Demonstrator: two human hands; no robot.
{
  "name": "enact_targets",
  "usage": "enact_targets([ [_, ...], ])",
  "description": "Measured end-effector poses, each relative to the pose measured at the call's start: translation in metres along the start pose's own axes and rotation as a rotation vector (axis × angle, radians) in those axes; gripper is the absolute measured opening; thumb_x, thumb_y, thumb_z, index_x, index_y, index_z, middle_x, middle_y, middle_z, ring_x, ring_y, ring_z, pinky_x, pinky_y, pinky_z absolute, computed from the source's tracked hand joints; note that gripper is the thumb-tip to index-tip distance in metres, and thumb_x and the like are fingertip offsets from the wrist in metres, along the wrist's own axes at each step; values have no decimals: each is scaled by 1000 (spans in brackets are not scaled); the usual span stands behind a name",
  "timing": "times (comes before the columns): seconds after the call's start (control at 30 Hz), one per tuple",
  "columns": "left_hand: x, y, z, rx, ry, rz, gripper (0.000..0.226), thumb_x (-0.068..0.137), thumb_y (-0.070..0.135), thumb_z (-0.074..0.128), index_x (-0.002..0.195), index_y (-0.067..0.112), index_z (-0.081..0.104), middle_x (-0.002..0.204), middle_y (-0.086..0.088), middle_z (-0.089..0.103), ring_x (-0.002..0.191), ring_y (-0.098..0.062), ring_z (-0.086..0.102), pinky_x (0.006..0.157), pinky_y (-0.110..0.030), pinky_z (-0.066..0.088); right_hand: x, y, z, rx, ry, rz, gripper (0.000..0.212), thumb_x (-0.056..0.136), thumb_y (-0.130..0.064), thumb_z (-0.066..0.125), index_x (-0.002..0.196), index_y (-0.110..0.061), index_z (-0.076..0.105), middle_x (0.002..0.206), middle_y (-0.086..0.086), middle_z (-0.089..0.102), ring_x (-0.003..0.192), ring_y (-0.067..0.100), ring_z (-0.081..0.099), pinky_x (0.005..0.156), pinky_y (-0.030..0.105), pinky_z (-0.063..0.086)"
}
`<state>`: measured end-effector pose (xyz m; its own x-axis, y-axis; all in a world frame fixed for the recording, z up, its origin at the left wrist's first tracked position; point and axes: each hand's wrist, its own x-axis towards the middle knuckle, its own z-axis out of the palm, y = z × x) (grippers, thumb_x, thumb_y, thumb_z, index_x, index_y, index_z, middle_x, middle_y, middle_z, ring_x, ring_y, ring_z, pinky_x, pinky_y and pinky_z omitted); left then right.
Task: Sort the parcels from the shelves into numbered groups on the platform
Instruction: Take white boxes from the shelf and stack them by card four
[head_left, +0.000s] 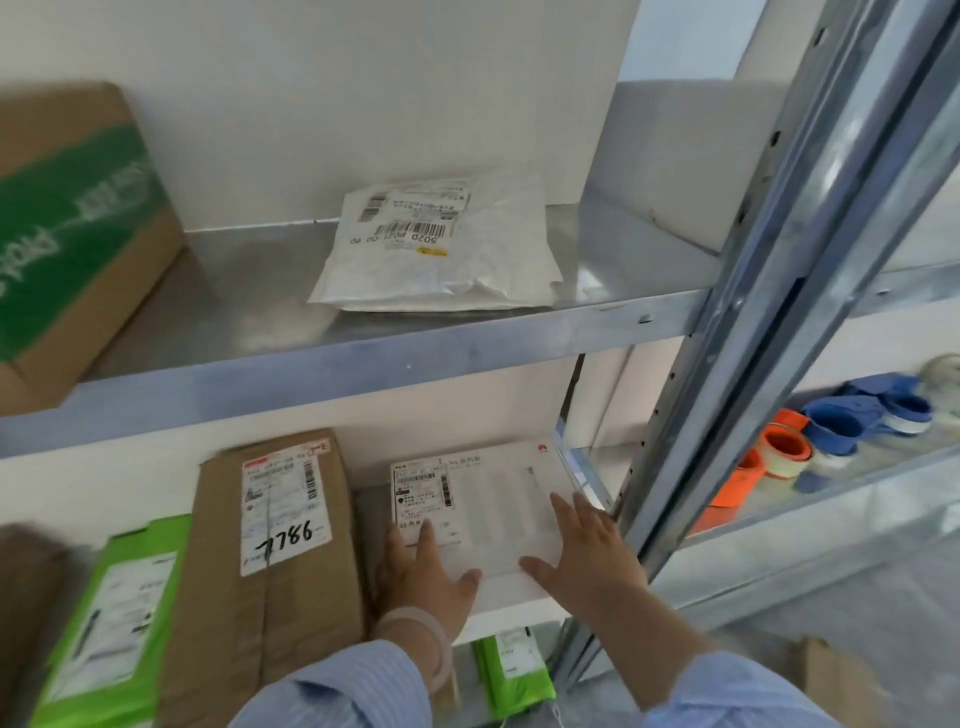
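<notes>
Print on the shipping labels is mostly too small and blurred to read; only the handwritten "7786" on the brown parcel (280, 545) at lower centre-left is legible. The cardboard box (67, 234) with green tape is cut off by the upper left edge of the frame. A green mailer (114, 597) runs out of the lower left corner, and another green mailer (511, 670) is half hidden beneath the white flat box (488, 499).

That box lies on the lower shelf (322, 358), at lower centre of the frame. The left hand (426, 577) rests on its near left corner and the right hand (587, 556) on its near right part. Both lie flat with straight, spread fingers, gripping nothing. A white poly bag (441, 244) lies on the shelf above, well apart from the hands.
</notes>
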<state>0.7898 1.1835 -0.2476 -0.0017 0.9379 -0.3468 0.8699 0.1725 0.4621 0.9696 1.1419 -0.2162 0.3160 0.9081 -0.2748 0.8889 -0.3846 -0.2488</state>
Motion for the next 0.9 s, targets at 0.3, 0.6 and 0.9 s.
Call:
enact_targets([
  [0.3,0,-9,8,-164,-21,-87,89,73,65,59,146,52,10,153,-9,14,134,-31,37,109,-43,37,3,-6,4,22,-58,57,99,83,-68,50,153,-26,-6,158,10,-23,148,31,-5,114,48,26],
  [0.6,-13,-13,5,-290,-26,-94,90,72,55,69,146,52,17,157,-5,8,141,-29,30,109,-42,39,-12,4,3,224,17,96,89,80,-55,65,151,-28,20,161,1,3,147,24,13,115,43,28],
  [0.9,-43,-12,-12,-279,-66,-40,91,73,55,70,146,51,17,158,-1,9,141,-27,30,112,-40,35,-36,13,-10,322,95,164,92,73,-55,71,149,-33,24,146,2,37,136,27,33,110,40,33],
])
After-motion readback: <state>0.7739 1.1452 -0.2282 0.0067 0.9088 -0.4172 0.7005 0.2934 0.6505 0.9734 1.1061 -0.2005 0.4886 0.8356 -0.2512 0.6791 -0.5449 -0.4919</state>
